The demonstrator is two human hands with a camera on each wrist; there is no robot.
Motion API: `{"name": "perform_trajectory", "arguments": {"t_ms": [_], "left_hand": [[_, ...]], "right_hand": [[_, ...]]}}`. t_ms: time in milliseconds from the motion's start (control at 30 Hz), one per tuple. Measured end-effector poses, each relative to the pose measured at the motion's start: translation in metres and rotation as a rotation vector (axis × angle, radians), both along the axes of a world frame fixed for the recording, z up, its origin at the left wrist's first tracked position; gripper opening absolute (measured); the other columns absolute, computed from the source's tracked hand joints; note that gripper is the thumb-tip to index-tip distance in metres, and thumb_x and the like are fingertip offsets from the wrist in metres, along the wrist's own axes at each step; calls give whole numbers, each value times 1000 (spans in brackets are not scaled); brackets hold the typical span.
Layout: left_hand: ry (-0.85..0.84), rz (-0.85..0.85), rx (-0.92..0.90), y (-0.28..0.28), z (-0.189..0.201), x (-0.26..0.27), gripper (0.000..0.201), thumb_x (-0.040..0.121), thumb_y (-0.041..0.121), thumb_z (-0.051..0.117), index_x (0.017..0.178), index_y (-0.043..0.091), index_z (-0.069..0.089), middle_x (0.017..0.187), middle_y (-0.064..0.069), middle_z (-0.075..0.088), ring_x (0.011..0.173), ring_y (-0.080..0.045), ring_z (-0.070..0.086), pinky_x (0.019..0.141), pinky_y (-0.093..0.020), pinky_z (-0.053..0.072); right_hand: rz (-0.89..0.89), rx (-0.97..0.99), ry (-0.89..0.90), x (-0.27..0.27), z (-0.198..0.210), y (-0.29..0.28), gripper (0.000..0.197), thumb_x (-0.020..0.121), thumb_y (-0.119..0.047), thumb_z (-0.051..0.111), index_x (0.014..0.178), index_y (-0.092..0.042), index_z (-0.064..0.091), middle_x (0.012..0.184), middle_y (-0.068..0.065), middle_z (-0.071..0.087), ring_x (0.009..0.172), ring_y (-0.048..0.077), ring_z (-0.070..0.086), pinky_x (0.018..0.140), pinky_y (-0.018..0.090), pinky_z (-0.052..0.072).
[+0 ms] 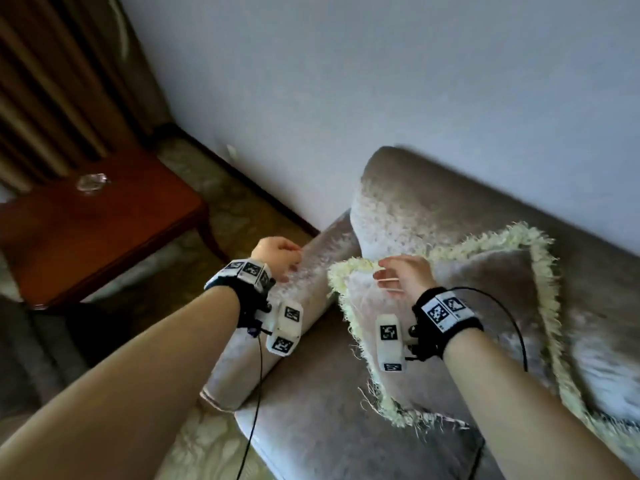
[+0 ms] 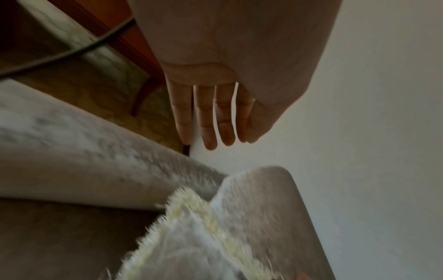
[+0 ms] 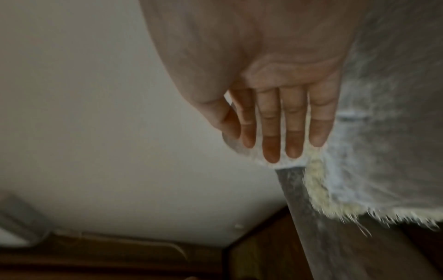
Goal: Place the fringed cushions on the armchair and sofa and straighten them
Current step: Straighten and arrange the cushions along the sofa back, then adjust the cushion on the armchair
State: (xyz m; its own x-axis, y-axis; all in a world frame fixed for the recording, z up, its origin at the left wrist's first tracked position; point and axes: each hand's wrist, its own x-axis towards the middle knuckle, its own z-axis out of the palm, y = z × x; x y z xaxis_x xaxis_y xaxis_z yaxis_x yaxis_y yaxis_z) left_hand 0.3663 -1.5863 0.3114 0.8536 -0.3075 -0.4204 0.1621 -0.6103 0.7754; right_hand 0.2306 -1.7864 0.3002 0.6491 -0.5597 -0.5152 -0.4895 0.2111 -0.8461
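I see one fringed cushion [image 1: 460,317] already leaning on the seat back beside the armrest [image 1: 277,313] — straightening remains. My left hand [image 1: 277,252] and right hand [image 1: 405,275] hover with fingers relaxed, gripping nothing.

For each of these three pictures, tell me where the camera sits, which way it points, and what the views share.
Head: worn on the head, looking down at the sofa and cushion; both forearms, left hand and right hand show.
Left wrist: looks along the open left hand toward the wall, sofa arm below.
Right wrist: looks along the open right hand, fingertips by the cushion's fringe.
Shared: all three show the cushion and sofa.
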Motion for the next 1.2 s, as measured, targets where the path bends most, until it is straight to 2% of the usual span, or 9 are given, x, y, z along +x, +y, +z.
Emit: {"name": "perform_trajectory", "arguments": {"t_ms": [167,333,500,633,733,867,1033,1133,1200], "left_hand": [[122,242,-68,190,26,19,11,86,14,65,93,7,68,74,-9,66,61,-21,60,57,-30,56],[233,609,-178,416,26,18,8,87,14,61,82,12,66,80,-7,65,75,-24,60,78,-37,49],[272,959,-231,611,8,-38,11,86,12,60,75,13,60,74,-7,63,64,-22,57,61,-28,44],[325,1156,-287,712,-10,-87,16,86,7,59,71,10,55,62,-6,59,53,-19,53,56,-23,41],[363,1291,-295,769,-30,-117,11,87,5,58,77,7,56,57,-5,58,32,-9,53,42,-18,43],[422,1420,-369,823,-57,-128,10,86,14,60,96,13,61,68,-2,60,51,-16,51,57,-22,36],[473,1486,-422,926,-84,-84,6,89,4,54,91,9,51,64,-6,48,42,-13,42,39,-14,32],[463,1536,-382,996,-91,-44,15,90,-1,51,77,4,54,59,-9,46,32,-12,38,35,-12,25],[483,1533,-325,1036,-89,-21,17,90,5,53,73,10,52,61,-8,50,39,-14,42,44,-19,29]], "right_hand": [[146,40,82,80,16,153,7,87,-11,55,82,-11,60,73,10,64,57,19,56,54,24,38],[371,145,100,148,18,377,13,88,-16,52,83,-10,62,78,11,67,69,23,62,68,31,48],[692,180,184,164,6,602,20,90,-19,47,93,-8,64,86,14,69,79,29,66,78,38,52],[906,126,242,163,-5,735,24,93,-20,41,86,-9,61,82,13,66,77,28,63,90,40,48],[1058,94,307,156,-23,820,22,95,-18,41,83,-10,58,64,10,68,69,26,59,73,34,47],[1176,61,430,162,-57,901,24,97,-16,38,81,-11,56,51,7,67,68,26,57,67,32,46],[1212,-12,505,212,-96,1001,12,88,-12,49,86,-6,60,53,9,66,58,25,62,60,30,51],[1187,-63,504,258,-105,1063,12,87,-10,52,88,-4,61,46,9,65,66,29,63,72,38,52],[1166,-44,497,284,-101,1101,16,92,-11,47,85,-4,60,64,14,66,76,31,62,83,41,50]]}}
